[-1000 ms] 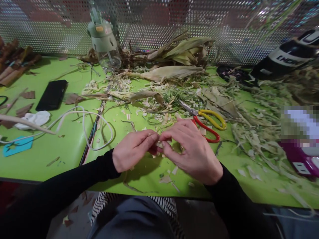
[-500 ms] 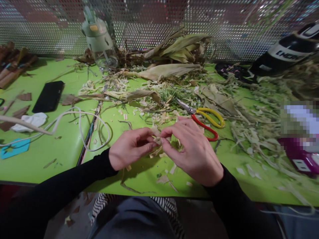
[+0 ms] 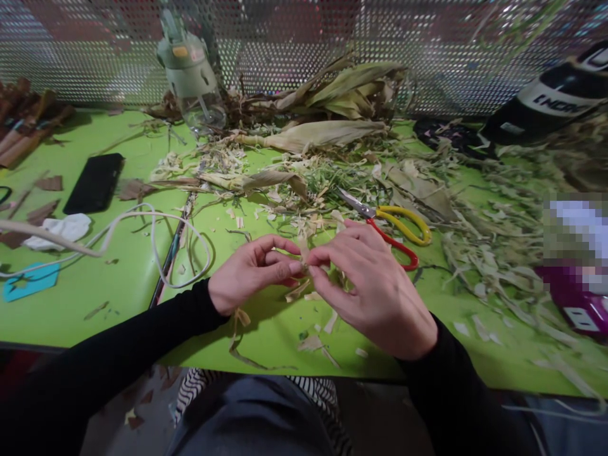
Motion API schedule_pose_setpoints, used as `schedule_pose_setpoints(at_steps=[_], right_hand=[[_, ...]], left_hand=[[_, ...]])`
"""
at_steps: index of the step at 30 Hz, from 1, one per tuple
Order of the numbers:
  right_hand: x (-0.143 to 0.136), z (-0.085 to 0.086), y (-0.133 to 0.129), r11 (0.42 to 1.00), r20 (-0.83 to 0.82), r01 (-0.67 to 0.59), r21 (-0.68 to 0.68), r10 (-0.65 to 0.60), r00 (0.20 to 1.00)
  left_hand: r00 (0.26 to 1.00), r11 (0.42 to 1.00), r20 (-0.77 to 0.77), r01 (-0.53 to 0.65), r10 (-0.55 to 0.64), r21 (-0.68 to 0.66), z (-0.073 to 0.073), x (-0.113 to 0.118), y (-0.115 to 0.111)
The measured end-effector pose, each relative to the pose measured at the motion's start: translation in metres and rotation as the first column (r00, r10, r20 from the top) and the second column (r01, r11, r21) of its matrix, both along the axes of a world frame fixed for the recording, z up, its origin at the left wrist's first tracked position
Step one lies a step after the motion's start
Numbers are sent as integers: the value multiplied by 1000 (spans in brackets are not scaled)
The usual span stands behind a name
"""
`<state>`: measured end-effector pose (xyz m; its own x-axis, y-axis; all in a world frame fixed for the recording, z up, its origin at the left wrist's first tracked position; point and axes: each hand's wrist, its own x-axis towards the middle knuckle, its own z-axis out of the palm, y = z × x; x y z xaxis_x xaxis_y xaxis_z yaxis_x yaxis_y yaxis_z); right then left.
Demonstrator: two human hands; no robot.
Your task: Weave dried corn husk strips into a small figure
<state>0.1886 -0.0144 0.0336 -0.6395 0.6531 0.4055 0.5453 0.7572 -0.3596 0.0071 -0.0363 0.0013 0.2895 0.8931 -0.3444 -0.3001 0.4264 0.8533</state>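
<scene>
A pale husk strip (image 3: 303,246) is between your hands over the bench (image 3: 275,342), your left hand (image 3: 249,272) and right hand (image 3: 373,288) both pinching its lower end at the fingertips. Scissors (image 3: 369,213) lie just beyond your right hand; a phone (image 3: 94,183) lies well off to the left.

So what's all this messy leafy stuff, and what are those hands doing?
A person's left hand and right hand meet over a green table, with a small pale strip pinched at the fingertips. The hands partly hide it. The scissors with yellow and red handles aren't being held; they lie just beyond the right hand. Dry husks are heaped farther back, and loose scraps lie around the hands.
</scene>
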Motion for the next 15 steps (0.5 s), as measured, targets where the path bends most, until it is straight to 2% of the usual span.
schedule_pose_setpoints(at_steps=[5, 10, 15], right_hand=[[-3, -4, 0, 997, 5, 36, 71, -36, 999], [-2, -2, 2, 998, -44, -3, -56, 1, 999], [2, 3, 2, 996, -71, -31, -88, 24, 997]], left_hand=[[1000, 1000, 15, -20, 20, -9, 0, 1, -1], [999, 1000, 30, -22, 23, -17, -1, 1, -3], [997, 998, 54, -56, 57, -27, 1, 0, -2]])
